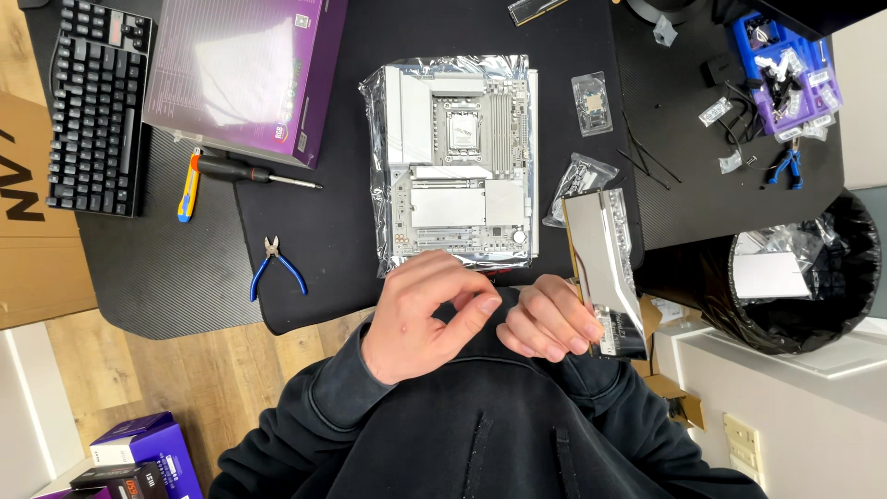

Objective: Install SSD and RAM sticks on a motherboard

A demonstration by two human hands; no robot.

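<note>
At desk edge, close to the body: both hands raised over a dark sweatshirt.
Right hand: fingers curled and clamped on the lower end of a white metal plate.
Plate: tilted on edge, just right of the circuit board (not touching it).
Left hand: empty, thumb and fingers bent close together, beside the right hand.
Circuit board: flat on silver foil bag, on the black mat.
Left of board: blue-handled pliers, screwdriver, purple box, keyboard.
Far right: bin with a black liner.
</note>
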